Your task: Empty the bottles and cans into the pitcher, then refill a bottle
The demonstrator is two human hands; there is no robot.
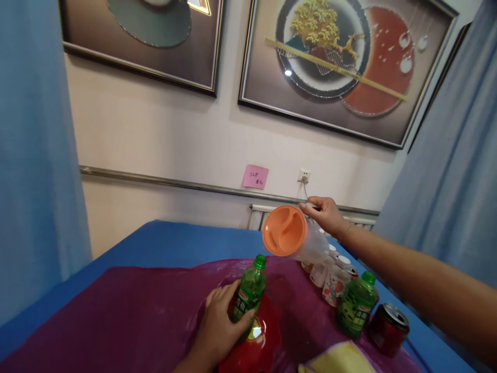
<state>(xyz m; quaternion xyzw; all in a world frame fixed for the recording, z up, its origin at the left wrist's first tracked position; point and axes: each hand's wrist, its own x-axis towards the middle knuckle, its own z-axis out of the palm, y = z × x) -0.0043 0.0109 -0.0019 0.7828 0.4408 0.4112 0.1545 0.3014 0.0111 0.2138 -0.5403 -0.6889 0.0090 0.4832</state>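
My left hand (220,324) is wrapped round a green plastic bottle (249,290) with a green cap, which stands inside a red bowl or funnel-like dish (259,342) on the purple sheet. My right hand (325,213) grips the handle of a clear jug with an orange lid (285,230). The jug is tipped on its side in the air, its lid facing me, just above and right of the bottle's cap.
A second green bottle (356,303), a dark red can (389,327) and several small clear bottles (334,277) stand at the right. A yellow cloth (337,360) lies at the front. Purple sheet (128,321) covers a blue table (174,241). Blue curtains hang on both sides.
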